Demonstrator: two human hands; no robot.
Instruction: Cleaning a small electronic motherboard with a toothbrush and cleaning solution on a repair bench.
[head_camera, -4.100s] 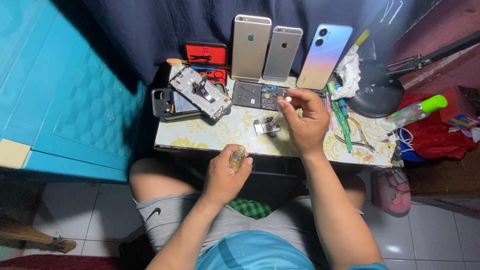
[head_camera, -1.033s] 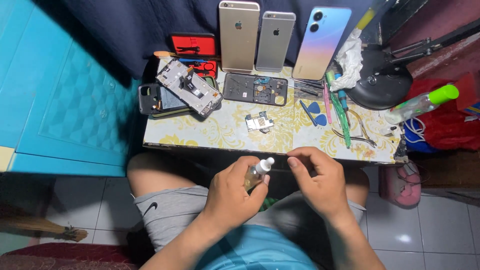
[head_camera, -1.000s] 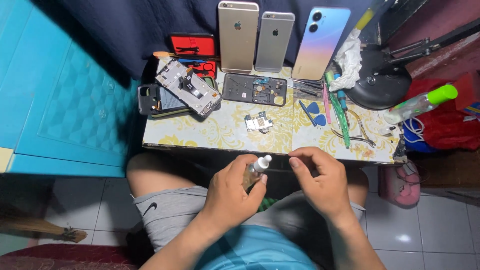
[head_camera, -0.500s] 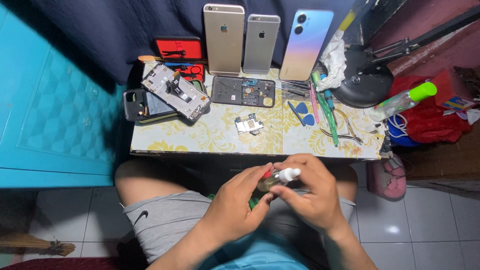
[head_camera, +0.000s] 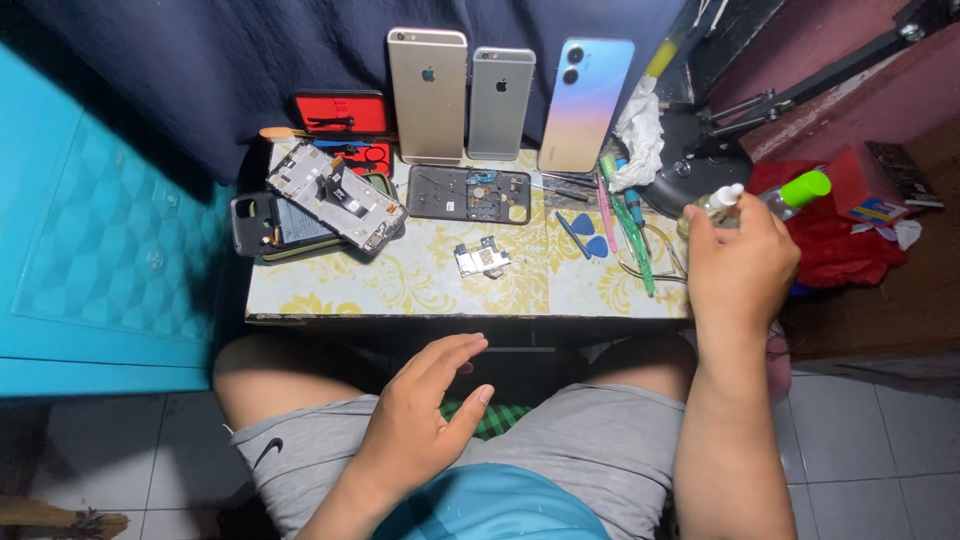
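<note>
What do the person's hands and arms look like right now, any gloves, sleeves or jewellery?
Both are bare: the left hand and the right hand wear no gloves, and no rings, watch or wristbands show. The forearms are uncovered, with no sleeves in view. Grey shorts and a blue shirt show below them.

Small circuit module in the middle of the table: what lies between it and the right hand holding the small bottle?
In the head view, between the small circuit module and the right hand holding the small bottle lie two blue picks, then green-handled tools.

Dim corner — dark blue cloth (head_camera: 200, 60) behind, turquoise panel (head_camera: 90, 250) left, grey floor tiles (head_camera: 870, 450).
</note>
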